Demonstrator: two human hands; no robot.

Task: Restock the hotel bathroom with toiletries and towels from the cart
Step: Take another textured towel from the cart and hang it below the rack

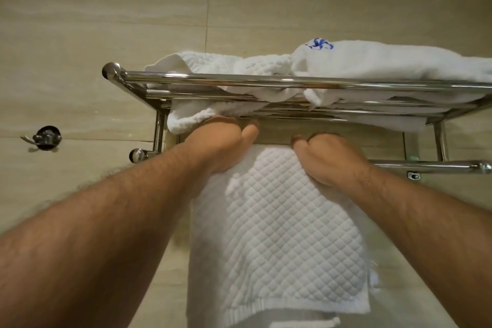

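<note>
Left hand [222,145] and right hand [328,158] curl their fingers over a quilted white towel's [277,234] top fold on a chrome rack [266,79]. It looks soft and limp, probably best held there.

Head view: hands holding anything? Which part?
Left hand and right hand both grip the quilted towel at its top fold, where it hangs over the lower rail.

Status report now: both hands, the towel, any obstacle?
Left hand and right hand grip quilted towel at its top edge. Towel hangs from lower bar. Drooping shelf towel near left hand.
</note>
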